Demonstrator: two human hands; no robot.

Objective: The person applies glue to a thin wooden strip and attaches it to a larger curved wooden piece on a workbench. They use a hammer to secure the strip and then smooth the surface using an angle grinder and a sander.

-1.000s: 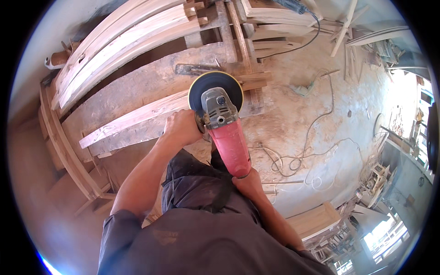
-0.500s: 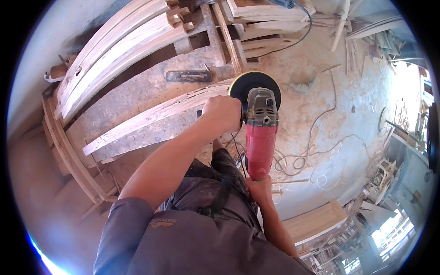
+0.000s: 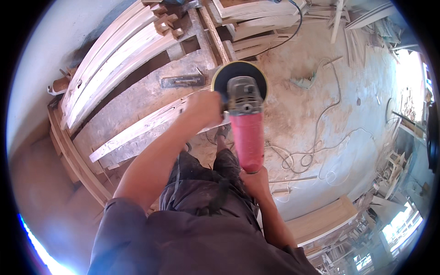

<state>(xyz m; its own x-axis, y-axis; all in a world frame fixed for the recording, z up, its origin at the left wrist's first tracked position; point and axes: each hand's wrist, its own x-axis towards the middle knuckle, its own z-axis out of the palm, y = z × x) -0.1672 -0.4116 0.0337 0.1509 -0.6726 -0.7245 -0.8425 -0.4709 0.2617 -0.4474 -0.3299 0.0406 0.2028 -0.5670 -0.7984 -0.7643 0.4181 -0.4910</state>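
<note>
A disc sander with a red body and a dark grey head is in both my hands. My left hand, a little blurred, is closed at the side of the sander's head, where its side handle is. My right hand wraps round the rear end of the red body. The sander's black round pad with a yellow rim covers the far right end of a long pale wooden board. Whether the pad touches the board I cannot tell. The board lies on a worn workbench.
A dark hand plane lies on the bench beyond the board. Long curved wooden pieces are stacked at the far left. A cable loops over the dusty floor on the right. A wooden panel stands at the lower right.
The sander and both hands have shifted left and slightly farther away in the picture. The view itself has moved a little too. My grip looks the same.
</note>
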